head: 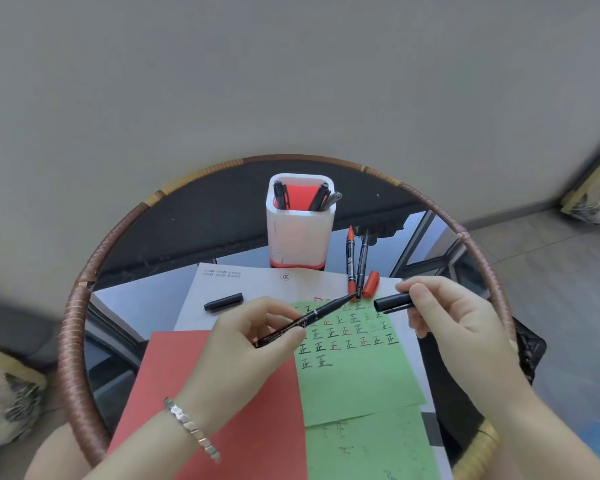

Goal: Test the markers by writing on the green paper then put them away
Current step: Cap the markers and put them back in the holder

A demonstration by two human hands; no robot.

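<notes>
My left hand (253, 336) grips a black marker (312, 317) with no cap, its tip pointing up and right over the green paper (354, 375). The paper carries several rows of written characters. My right hand (444, 313) pinches a black cap (394, 302) just right of the marker's tip, a small gap between them. A white pen holder (300, 233) with a red base stands behind, with several dark markers in it.
A red-tipped marker (350, 261), a black marker (362, 265) and a red cap (371, 284) lie beside the holder. Another black cap (223, 302) rests on white paper (257, 282). Red paper (215, 393) lies at the left. The round glass table has a woven rim (73, 323).
</notes>
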